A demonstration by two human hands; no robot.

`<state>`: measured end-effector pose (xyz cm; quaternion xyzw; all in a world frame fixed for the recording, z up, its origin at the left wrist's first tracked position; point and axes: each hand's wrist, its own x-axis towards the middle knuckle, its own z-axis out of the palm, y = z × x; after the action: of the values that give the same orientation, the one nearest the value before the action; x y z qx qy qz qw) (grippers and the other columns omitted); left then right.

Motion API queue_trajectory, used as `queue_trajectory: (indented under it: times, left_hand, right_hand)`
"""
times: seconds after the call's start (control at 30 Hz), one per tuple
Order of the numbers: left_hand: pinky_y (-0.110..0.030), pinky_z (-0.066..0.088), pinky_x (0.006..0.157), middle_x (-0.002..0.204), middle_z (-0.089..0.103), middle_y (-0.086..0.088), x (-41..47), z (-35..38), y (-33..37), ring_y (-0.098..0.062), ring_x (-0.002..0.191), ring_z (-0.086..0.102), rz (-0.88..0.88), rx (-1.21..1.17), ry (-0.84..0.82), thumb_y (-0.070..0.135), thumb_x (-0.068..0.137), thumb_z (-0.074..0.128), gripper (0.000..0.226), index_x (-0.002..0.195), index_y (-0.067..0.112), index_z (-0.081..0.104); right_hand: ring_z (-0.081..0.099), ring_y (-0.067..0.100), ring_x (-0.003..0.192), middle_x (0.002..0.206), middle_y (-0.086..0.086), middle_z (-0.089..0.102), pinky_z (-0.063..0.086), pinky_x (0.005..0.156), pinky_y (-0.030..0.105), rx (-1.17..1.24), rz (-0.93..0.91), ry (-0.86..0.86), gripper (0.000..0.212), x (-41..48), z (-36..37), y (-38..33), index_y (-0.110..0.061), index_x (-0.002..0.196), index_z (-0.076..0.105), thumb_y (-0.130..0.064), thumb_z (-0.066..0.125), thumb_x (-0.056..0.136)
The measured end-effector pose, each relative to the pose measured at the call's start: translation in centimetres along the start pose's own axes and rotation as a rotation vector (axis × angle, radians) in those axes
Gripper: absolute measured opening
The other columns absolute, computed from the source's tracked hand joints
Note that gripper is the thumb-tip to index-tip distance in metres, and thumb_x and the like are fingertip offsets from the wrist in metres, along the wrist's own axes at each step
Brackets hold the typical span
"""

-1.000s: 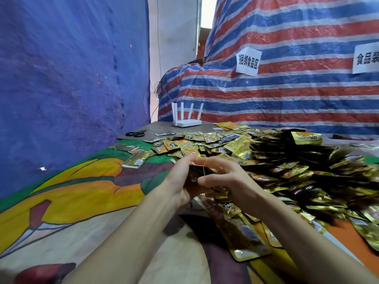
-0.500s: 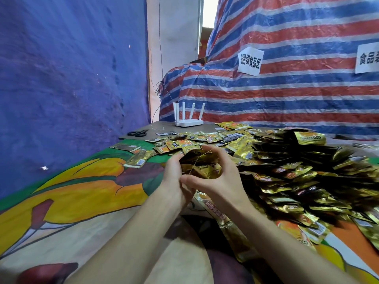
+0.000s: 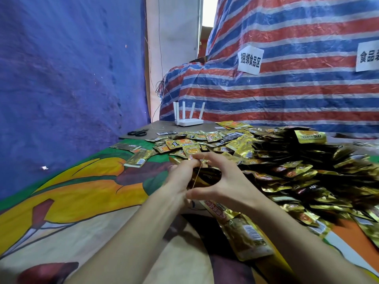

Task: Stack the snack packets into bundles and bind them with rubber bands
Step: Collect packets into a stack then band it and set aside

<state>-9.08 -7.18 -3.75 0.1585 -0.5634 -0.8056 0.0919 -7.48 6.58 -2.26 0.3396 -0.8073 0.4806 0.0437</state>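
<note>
Snack packets (image 3: 287,173) heap on painted cloth (image 3: 82,191) beside striped tarpaulin (image 3: 287,95).

The person is showing two bare hands, the left hand (image 3: 180,178) and the right hand (image 3: 228,181). Behind each hand, a bare wrist and a long, slim forearm are running back to the bottom edge of the view. The fingers (image 3: 223,160) are looking long and thin. Skin is showing all along both arms.

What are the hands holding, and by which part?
Left hand and right hand grip a packet bundle by its opposite sides, stretching a rubber band over it.
</note>
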Motion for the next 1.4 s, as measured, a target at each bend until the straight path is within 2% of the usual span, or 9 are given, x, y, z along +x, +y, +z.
queue_trajectory:
  times: [0.2, 0.4, 0.53, 0.6, 0.77, 1.03, 1.2, 1.33, 1.4]
  left_hand:
    - [-0.027, 0.056, 0.054, 0.079, 0.072, -0.012, -0.9, 0.0, 0.5, -0.023, 0.065, 0.068, -0.084, -0.123, -0.328, 0.015, 0.076, 0.075, 0.021, 0.093, 0.004, 0.075]
    - [-0.031, 0.058, 0.058, 0.084, 0.068, -0.017, -0.9, -0.1, 0.3, -0.025, 0.074, 0.066, -0.048, -0.08, -0.395, -0.002, 0.074, 0.069, 0.009, 0.083, -0.002, 0.072]
    - [-0.032, 0.061, 0.06, 0.075, 0.068, -0.015, -0.6, -0.7, 0.9, -0.022, 0.068, 0.065, -0.07, -0.118, -0.416, -0.002, 0.078, 0.062, 0.017, 0.066, 0.001, 0.074]
    - [-0.034, 0.061, 0.06, 0.077, 0.065, -0.017, -0.8, -0.8, 1.2, -0.023, 0.065, 0.064, -0.104, -0.219, -0.429, -0.002, 0.065, 0.064, 0.008, 0.071, -0.003, 0.069]
    - [-0.034, 0.06, 0.055, 0.087, 0.062, -0.021, -1.0, -0.7, 1.5, -0.026, 0.065, 0.066, -0.13, -0.383, -0.412, -0.001, 0.063, 0.063, 0.043, 0.105, -0.006, 0.055]
    - [-0.034, 0.062, 0.057, 0.08, 0.063, -0.019, -0.7, -0.5, 1.3, -0.027, 0.067, 0.064, -0.068, -0.47, -0.254, 0.0, 0.087, 0.056, 0.004, 0.09, -0.001, 0.06]
    - [-0.035, 0.063, 0.06, 0.077, 0.063, -0.017, -1.0, -0.2, 1.1, -0.027, 0.068, 0.066, -0.096, -0.469, -0.325, 0.005, 0.089, 0.051, 0.01, 0.087, -0.002, 0.06]
    - [-0.032, 0.061, 0.057, 0.078, 0.072, -0.018, -1.4, 0.4, 1.0, -0.026, 0.062, 0.071, -0.048, -0.362, -0.337, 0.001, 0.087, 0.047, 0.026, 0.075, -0.005, 0.069]
    - [-0.034, 0.061, 0.058, 0.086, 0.068, -0.02, -1.0, 0.6, 0.7, -0.029, 0.071, 0.069, 0.023, -0.288, -0.206, 0.001, 0.086, 0.053, 0.012, 0.091, -0.004, 0.063]
  right_hand:
    - [0.062, -0.013, 0.088, 0.105, -0.02, 0.066, 0.044, 0.068, 0.006, 0.087, 0.178, -0.03, 0.06, 0.7, -0.8, 0.5, -0.028, 0.122, 0.065, -0.014, 0.088, 0.069]
    - [0.069, 0.035, 0.097, 0.105, 0.02, 0.073, 0.052, 0.09, 0.05, 0.195, 0.187, -0.146, 0.048, 0.4, -1.4, 0.6, -0.005, 0.11, 0.07, -0.021, 0.083, 0.067]
    - [0.052, 0.032, 0.095, 0.106, 0.023, 0.06, 0.042, 0.082, 0.039, 0.589, 0.233, -0.311, 0.056, 0.5, -3.2, 1.0, 0.015, 0.121, 0.057, -0.021, 0.058, 0.079]
    - [0.063, 0.029, 0.096, 0.112, 0.021, 0.07, 0.05, 0.083, 0.033, 0.675, 0.243, -0.197, 0.051, 0.7, -3.5, 1.3, 0.011, 0.118, 0.065, -0.014, 0.064, 0.074]
    - [0.072, 0.037, 0.081, 0.085, 0.023, 0.075, 0.057, 0.076, 0.044, 0.521, 0.18, 0.236, 0.019, 1.1, -1.6, 1.7, -0.004, 0.078, 0.081, -0.022, 0.082, 0.073]
    - [0.073, 0.023, 0.092, 0.102, 0.013, 0.075, 0.062, 0.074, 0.055, 0.737, 0.158, 0.142, 0.035, 1.1, 0.2, 1.1, -0.011, 0.1, 0.079, -0.041, 0.065, 0.088]
    - [0.074, 0.019, 0.078, 0.094, 0.013, 0.077, 0.06, 0.061, 0.043, 0.898, 0.309, 0.338, 0.042, 1.3, 0.3, 1.0, -0.009, 0.085, 0.079, -0.032, 0.047, 0.1]
    - [0.072, 0.02, 0.078, 0.08, 0.006, 0.075, 0.059, 0.062, 0.034, 0.564, 0.182, 0.41, 0.038, 1.2, 0.3, 1.5, -0.011, 0.079, 0.076, -0.041, 0.057, 0.094]
    - [0.068, 0.006, 0.072, 0.073, -0.008, 0.072, 0.053, 0.063, 0.019, 0.378, 0.053, 0.318, 0.04, 1.0, 0.9, 1.3, -0.016, 0.083, 0.074, -0.055, 0.063, 0.081]
